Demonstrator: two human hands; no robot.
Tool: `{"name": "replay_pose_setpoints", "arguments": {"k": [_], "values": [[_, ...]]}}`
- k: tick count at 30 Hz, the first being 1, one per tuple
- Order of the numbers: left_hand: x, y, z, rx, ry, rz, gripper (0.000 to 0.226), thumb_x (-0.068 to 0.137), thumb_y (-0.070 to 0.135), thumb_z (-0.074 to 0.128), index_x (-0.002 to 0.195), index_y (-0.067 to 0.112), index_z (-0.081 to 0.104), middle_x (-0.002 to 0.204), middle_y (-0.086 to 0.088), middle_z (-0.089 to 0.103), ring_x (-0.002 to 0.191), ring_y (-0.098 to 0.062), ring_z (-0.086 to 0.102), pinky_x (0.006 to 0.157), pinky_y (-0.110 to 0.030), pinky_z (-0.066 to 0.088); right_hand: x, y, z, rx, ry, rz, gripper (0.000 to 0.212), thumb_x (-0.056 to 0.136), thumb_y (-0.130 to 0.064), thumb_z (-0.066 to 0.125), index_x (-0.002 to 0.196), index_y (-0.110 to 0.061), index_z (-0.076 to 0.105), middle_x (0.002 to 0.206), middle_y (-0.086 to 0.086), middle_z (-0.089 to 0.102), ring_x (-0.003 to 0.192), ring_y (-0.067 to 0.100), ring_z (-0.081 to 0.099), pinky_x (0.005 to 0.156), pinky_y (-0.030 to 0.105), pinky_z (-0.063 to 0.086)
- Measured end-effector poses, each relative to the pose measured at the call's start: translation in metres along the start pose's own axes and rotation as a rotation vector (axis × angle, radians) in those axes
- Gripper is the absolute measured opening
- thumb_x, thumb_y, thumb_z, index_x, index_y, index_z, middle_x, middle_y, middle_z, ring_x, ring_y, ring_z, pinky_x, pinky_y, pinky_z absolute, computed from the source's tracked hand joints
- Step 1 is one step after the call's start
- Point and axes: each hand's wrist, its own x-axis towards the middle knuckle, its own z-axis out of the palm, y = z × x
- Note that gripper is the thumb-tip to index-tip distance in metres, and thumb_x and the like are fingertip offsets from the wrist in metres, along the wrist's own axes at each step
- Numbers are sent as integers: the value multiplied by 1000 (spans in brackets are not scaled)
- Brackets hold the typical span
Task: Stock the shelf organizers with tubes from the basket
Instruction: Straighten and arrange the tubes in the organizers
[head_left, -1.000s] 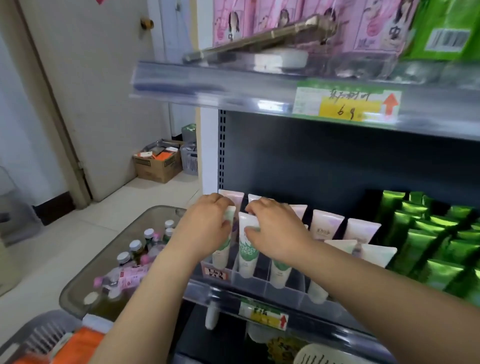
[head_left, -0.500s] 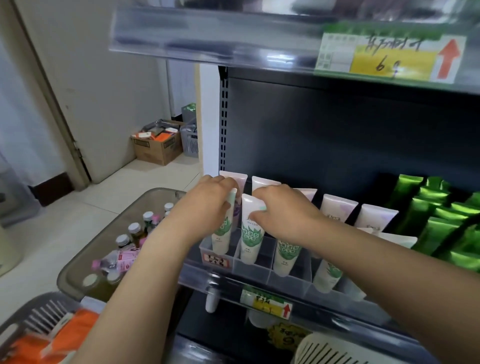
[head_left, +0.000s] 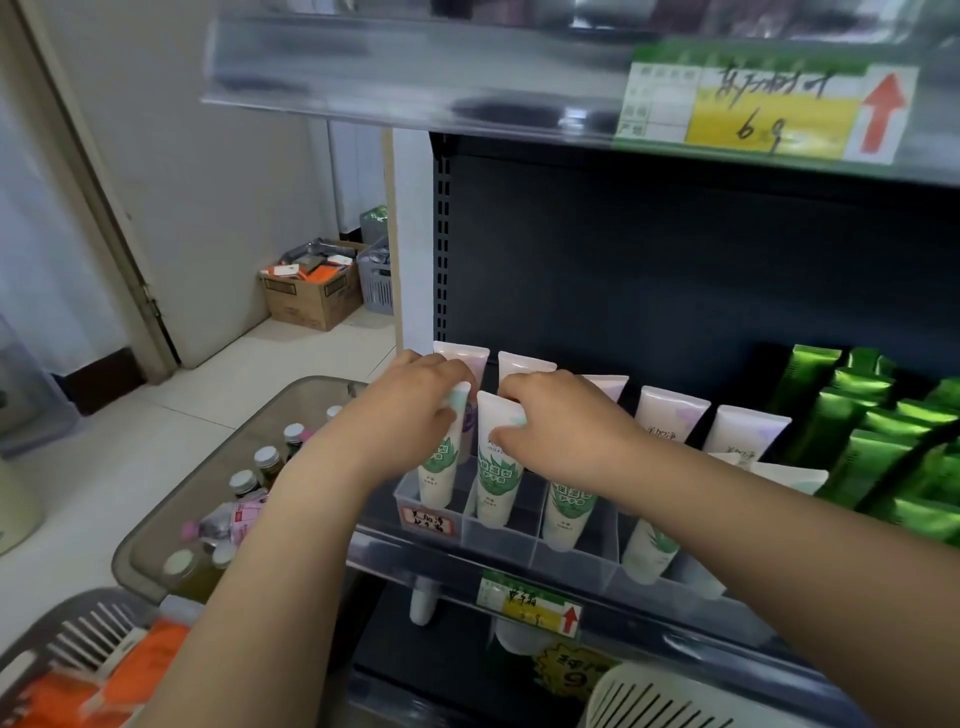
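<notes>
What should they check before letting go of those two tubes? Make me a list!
1. Left hand grips the first tube by its top: ok.
2. Right hand pinches the second tube by its top: ok.
3. Each tube sits in its own slot of the organizer: ok.
4. Green leaf labels face the front: ok.
5. Tube bottoms rest on the slot floor: cannot tell.
6. More tubes wait in the basket: cannot tell, it is blurry.

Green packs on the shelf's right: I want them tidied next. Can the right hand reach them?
Probably yes. The right hand pinches a white tube on the same shelf; the space above the green packs looks open.
</notes>
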Motion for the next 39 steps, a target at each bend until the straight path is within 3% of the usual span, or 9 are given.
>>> {"name": "replay_pose_setpoints", "arguments": {"k": [2,7,12,15,21,24,29,32,39], "values": [[-1,0,-2,-4,-7,-5,35,89,9,50,120,25,53,120,1,53,111,-16,39,80,-21,27,0,1,-3,46,-6,12,25,85,-37,56,104,-20,59,104,1,62,97,25,57,79,35,49],[-2,5,-10,-70,45,-3,28,90,33,56,117,26,58,121,5,54,115,-13,42,88,-23,32,4,2,-15,244,63,1,41,84,-49,59,113,-20,60,104,-3,65,96,15,60,87,38,51],[4,8,-14,-75,162,3,32,90,40,55,116,23,60,117,3,58,110,-14,49,87,-24,39,14,6,-24,347,204,-15,28,87,-40,58,107,-21,63,98,-6,65,91,12,61,85,36,52],[15,9,-18,-88,197,22,33,90,39,56,117,21,60,118,2,57,111,-15,51,85,-23,39,21,13,-29,291,247,-29,24,89,-29,57,110,-18,61,105,-3,64,96,13,59,87,36,50],[48,8,-21,-21,102,27,40,88,28,58,126,18,55,127,-3,56,117,-19,51,89,-23,38,36,27,-28,174,105,24,39,87,-22,61,124,-14,53,120,2,59,108,17,56,92,33,47],[62,4,-24,87,-48,3,43,86,18,57,129,18,52,130,-4,55,117,-20,52,93,-27,40,41,31,-21,120,38,57,32,83,-19,64,114,-13,60,114,4,63,102,21,60,86,34,51],[74,-2,-23,244,-240,-15,40,86,11,55,126,15,57,129,-5,58,119,-23,52,95,-32,45,46,35,-10,69,23,115,11,78,-10,62,88,-10,66,91,9,66,82,27,62,62,29,47],[75,-3,-20,277,-269,-6,40,88,12,56,128,12,55,131,-8,56,121,-25,51,95,-31,42,48,37,-8,93,43,126,8,77,-7,60,81,-11,66,85,8,66,79,27,62,54,25,39],[76,-7,-20,255,-223,16,41,90,13,57,130,16,55,134,-7,55,123,-26,48,99,-33,42,47,39,-8,150,77,156,12,77,-11,64,87,-16,70,86,3,67,78,22,63,54,22,40]]}}
